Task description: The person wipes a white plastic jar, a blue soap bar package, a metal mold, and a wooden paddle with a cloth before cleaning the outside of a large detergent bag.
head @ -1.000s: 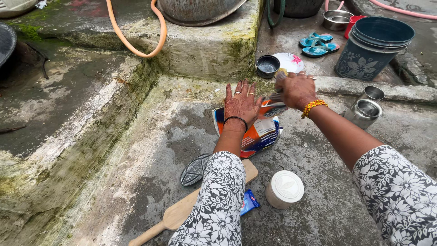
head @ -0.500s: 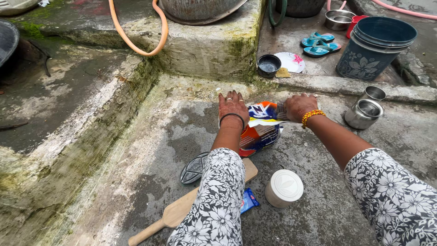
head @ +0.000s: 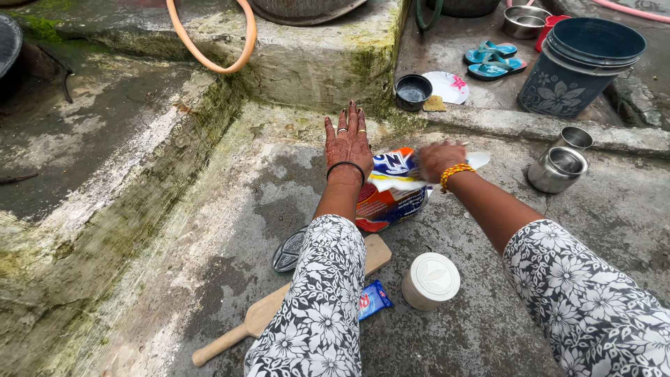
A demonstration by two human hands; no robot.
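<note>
My left hand (head: 347, 142) is stretched forward with fingers spread, flat over the wet concrete floor (head: 230, 230), just left of an orange, blue and white plastic packet (head: 389, 188). My right hand (head: 438, 159) is blurred and closed on the packet's top edge. Both wrists wear bangles and both arms have black-and-white floral sleeves. The packet lies on the floor between my arms.
A white-lidded jar (head: 430, 281), a small blue sachet (head: 372, 300), a wooden paddle (head: 279, 307) and a dark sandal sole (head: 288, 251) lie near me. Steel pots (head: 558, 167) stand at right; a blue bucket (head: 579, 63), slippers (head: 495, 59), a small bowl (head: 412, 92) and an orange hose (head: 209, 49) are beyond the step.
My right hand came down from above the packet and now grips its top, which has folded toward me. My left hand lifted off the packet and reached forward, fingers spread.
</note>
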